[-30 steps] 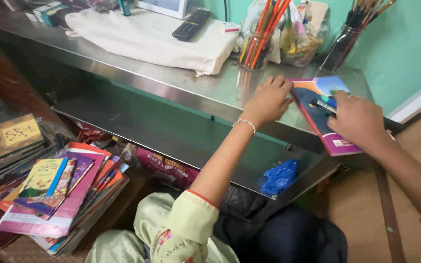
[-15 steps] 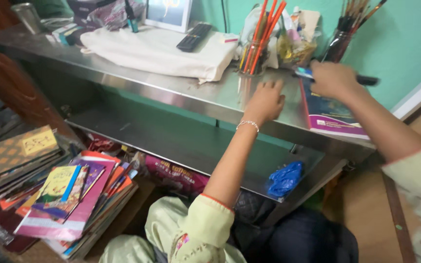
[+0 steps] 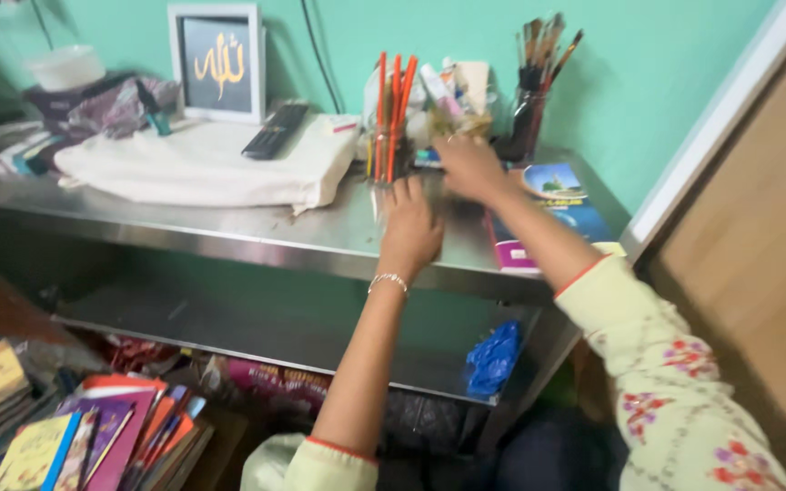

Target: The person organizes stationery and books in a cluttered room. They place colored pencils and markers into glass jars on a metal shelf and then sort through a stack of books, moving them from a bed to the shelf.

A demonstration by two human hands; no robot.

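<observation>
Gripping a blue pen [image 3: 427,158] in right hand [image 3: 468,165] fingers (closed), beside pencil jar [image 3: 387,156].

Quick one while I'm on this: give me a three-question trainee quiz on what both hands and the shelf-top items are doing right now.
1. True or false: the left hand rests flat on the steel shelf top.
2. Which lies nearest the right hand? A) the black remote control B) the jar of orange pencils C) the blue plastic bag
3. Fill in: the purple-edged book lies under the right ____.

Key: 1 true. 2 B. 3 forearm; the right hand reaches over the book toward the jars, seemingly holding a small blue item, too blurred to identify.
</observation>
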